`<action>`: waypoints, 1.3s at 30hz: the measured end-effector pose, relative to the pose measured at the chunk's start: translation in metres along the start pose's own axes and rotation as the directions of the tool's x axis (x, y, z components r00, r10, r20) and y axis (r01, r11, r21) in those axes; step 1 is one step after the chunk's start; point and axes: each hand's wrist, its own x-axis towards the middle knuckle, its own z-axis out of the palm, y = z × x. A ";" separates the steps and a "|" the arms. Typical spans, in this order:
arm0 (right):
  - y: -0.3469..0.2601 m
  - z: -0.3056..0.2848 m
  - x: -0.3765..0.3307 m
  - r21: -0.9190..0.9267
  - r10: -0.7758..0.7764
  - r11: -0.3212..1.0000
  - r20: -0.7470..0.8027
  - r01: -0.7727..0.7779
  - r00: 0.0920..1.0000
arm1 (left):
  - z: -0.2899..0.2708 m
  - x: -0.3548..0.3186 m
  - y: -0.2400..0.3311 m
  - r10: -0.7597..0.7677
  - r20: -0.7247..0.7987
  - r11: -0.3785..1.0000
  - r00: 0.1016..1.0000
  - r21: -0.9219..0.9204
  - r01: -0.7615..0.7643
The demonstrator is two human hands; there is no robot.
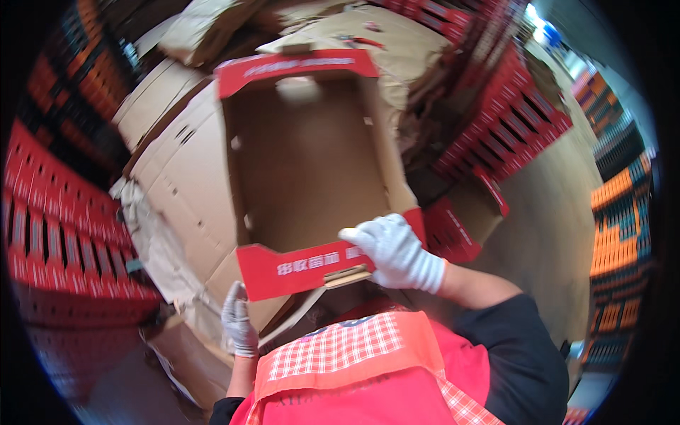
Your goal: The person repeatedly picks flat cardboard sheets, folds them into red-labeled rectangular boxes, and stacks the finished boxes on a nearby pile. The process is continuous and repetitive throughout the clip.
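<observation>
A folded cardboard tray box (304, 163) with red ends and a brown inside is tilted up in front of me. My right hand (400, 251), in a pale work glove, is closed over the near red end at its right corner, thumb on the inner side. From that end a brown flap (347, 276) sticks out below. My left hand (239, 322), gloved too, is beside the near left corner, its fingers extended upward; whether they touch the box I cannot tell. Inside the box nothing lies.
Flat cardboard sheets (188, 170) are piled behind and left of the box. Stacks of red boxes stand at the left (64, 227) and far right (503, 127). Another red box (464, 223) sits right of my hand. Red-handled pliers (365, 41) lie on the far cardboard. Orange crates (616, 241) line the right.
</observation>
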 end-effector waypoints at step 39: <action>0.311 0.064 -0.332 -0.203 0.905 0.425 0.058 -0.882 0.422 | 0.420 -0.075 -0.103 0.194 0.981 0.834 0.027 -0.150 -0.531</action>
